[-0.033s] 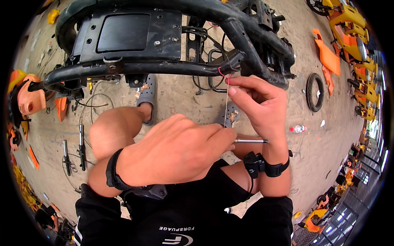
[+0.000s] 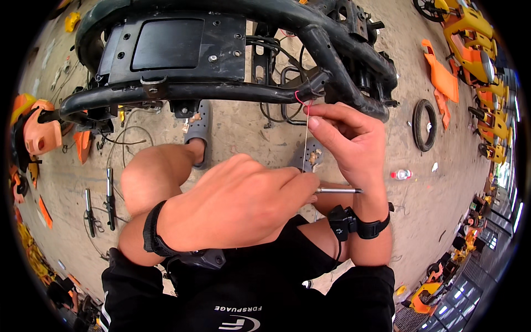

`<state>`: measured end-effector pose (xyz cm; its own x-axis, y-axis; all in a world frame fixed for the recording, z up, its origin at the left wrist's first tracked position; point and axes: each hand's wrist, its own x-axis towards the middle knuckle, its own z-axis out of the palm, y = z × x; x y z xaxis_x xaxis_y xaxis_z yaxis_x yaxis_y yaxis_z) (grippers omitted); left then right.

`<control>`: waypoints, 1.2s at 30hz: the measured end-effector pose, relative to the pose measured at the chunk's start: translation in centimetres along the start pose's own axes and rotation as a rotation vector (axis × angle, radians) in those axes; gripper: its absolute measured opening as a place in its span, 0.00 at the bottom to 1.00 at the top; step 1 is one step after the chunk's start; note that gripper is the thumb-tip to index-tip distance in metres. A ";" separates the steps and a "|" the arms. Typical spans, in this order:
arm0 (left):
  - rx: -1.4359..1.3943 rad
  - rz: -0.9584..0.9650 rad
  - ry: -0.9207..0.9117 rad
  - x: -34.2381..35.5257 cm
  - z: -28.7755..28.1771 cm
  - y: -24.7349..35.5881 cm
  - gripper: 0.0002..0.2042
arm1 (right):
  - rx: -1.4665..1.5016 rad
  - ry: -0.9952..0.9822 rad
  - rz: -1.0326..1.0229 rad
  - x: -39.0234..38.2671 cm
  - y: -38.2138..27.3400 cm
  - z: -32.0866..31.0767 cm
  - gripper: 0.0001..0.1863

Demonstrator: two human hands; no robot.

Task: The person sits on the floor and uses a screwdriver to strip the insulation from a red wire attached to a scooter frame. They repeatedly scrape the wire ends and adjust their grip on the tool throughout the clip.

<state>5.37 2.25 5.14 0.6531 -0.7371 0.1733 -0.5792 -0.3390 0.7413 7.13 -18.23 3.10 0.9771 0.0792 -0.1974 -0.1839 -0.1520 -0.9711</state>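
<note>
My left hand (image 2: 243,202) is closed around a screwdriver (image 2: 340,190); its silver shaft with a dark tip sticks out to the right, and its handle is hidden in the fist. A thin pale strand (image 2: 306,141) runs taut from the left fingers up to my right hand (image 2: 354,138). There the thumb and forefinger pinch close to a thin red wire (image 2: 299,98) that loops up by the lower tube of a black vehicle frame (image 2: 232,90). Whether the pale strand belongs to the red wire, I cannot tell.
Black cables (image 2: 276,47) hang inside the frame. On the concrete floor lie two shock absorbers (image 2: 110,199), a tyre (image 2: 424,125), a plastic bottle (image 2: 401,174) and orange panels (image 2: 441,77). Yellow vehicles (image 2: 470,30) line the right side. My clog-shod feet stand under the frame.
</note>
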 end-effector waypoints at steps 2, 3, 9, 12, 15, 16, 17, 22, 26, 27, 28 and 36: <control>0.008 -0.004 -0.006 -0.1 -0.1 0.1 0.10 | 0.058 0.005 0.042 0.0 -0.1 0.4 0.09; 0.010 -0.004 -0.009 -0.1 0.0 0.0 0.10 | 0.085 0.008 0.064 0.1 -0.1 0.6 0.09; -0.034 0.004 -0.004 -0.3 -0.2 0.1 0.08 | 0.166 0.005 0.169 0.0 -0.3 0.7 0.07; -0.031 0.015 -0.002 -0.2 -0.2 0.2 0.08 | 0.260 0.018 0.128 -0.2 0.7 1.0 0.07; -0.050 0.025 0.024 -0.3 -0.2 0.2 0.08 | 0.460 0.038 0.161 -0.4 1.9 1.7 0.06; -0.062 0.028 0.035 -0.3 -0.2 0.2 0.08 | 0.540 0.042 0.194 -0.4 2.1 1.9 0.05; -0.062 0.025 0.027 -0.3 -0.2 0.2 0.08 | 0.576 0.040 0.194 -0.4 2.2 2.2 0.05; -0.045 0.030 -0.011 -0.1 -0.3 0.1 0.09 | 0.848 -0.065 0.266 -0.3 3.2 2.7 0.07; -0.035 0.024 -0.015 0.0 0.0 0.2 0.10 | 0.933 -0.060 0.375 -0.2 3.0 3.4 0.09; -0.036 0.023 -0.014 0.0 0.1 0.2 0.10 | 0.947 -0.064 0.392 -0.2 3.1 3.5 0.09; -0.038 0.022 -0.012 0.0 0.2 0.2 0.11 | 0.962 -0.069 0.410 -0.2 3.2 3.5 0.09; -0.028 0.041 0.042 0.3 0.7 0.1 0.10 | 0.861 -0.139 0.546 0.0 3.0 4.5 0.10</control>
<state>5.24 1.58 4.83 0.6494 -0.7245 0.2310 -0.5927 -0.2919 0.7507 6.13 -14.19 -0.39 0.7261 0.3332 -0.6015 -0.6675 0.5517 -0.5002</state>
